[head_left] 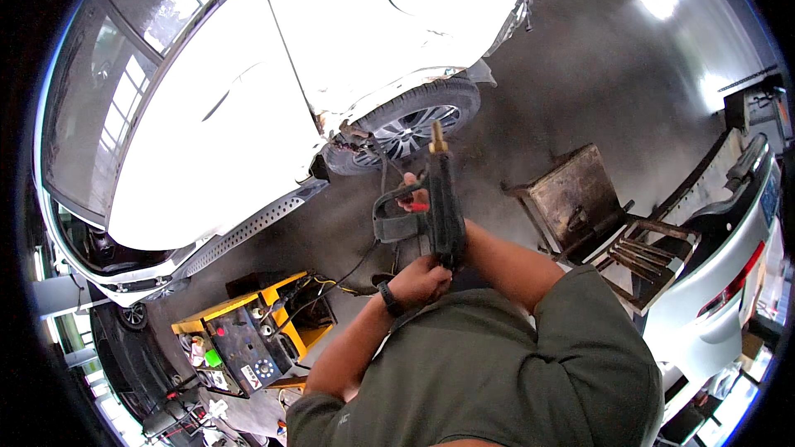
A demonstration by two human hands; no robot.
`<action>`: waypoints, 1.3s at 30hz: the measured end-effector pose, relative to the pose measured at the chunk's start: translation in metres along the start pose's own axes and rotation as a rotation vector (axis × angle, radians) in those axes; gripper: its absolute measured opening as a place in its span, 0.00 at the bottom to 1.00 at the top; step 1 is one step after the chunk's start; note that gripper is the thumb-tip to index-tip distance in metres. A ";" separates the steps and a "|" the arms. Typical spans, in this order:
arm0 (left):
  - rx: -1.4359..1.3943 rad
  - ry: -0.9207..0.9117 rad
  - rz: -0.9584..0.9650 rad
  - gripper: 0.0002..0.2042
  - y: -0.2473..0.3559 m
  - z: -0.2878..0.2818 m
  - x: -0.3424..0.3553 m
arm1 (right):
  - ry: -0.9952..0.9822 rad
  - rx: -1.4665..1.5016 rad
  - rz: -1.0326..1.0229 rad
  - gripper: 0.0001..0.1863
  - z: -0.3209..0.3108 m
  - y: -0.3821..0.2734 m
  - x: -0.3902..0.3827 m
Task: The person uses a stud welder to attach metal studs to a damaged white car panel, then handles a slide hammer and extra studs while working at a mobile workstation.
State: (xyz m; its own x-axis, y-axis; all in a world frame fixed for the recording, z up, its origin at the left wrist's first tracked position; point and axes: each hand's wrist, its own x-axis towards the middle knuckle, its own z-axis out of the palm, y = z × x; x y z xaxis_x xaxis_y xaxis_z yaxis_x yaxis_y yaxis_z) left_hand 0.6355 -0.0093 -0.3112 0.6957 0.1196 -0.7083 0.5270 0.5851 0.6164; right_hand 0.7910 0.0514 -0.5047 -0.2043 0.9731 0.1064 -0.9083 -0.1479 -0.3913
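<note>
I hold a black gun-shaped tool (pixel 447 207) upright in front of me, with a brass nozzle (pixel 439 139) at its tip, a trigger guard and a small red part. My right hand (pixel 414 190) is wrapped round it from behind; its fingers show at the left of the tool's body, the rest is hidden. My left hand (pixel 422 284), with a dark watch at the wrist, is closed at the tool's lower end, where cables run down. Beyond the nozzle stands a white car (pixel 199 157) with a wheel (pixel 414 128) and damaged trim around the wheel arch.
A yellow-and-black machine cart (pixel 248 352) with cables stands at lower left. A dark car (pixel 132 364) is behind it. At right are a rusty metal stand (pixel 571 190) with rods and a silver car's rear (pixel 696 331). Grey floor (pixel 563 74) lies between the cars.
</note>
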 end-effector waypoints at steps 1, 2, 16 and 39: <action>-0.178 -0.018 -0.014 0.07 0.005 0.004 0.008 | 0.028 0.142 -0.001 0.16 -0.002 -0.008 -0.003; -0.026 -0.079 0.054 0.07 0.027 0.005 0.001 | 0.055 0.299 0.003 0.18 0.008 -0.012 -0.002; -0.423 -0.198 0.234 0.15 0.126 0.061 0.046 | 0.181 -0.663 -0.106 0.27 0.093 -0.134 -0.082; -1.015 0.450 0.196 0.08 -0.007 -0.055 -0.015 | 0.433 -1.100 -0.289 0.16 0.172 -0.184 -0.098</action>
State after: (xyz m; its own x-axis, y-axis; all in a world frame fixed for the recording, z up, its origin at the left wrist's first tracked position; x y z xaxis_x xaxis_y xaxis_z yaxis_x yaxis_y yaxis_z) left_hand 0.5949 0.0287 -0.3238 0.3757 0.4397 -0.8158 -0.3559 0.8813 0.3110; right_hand 0.9150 -0.0468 -0.2859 0.2837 0.9551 0.0859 -0.0628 0.1079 -0.9922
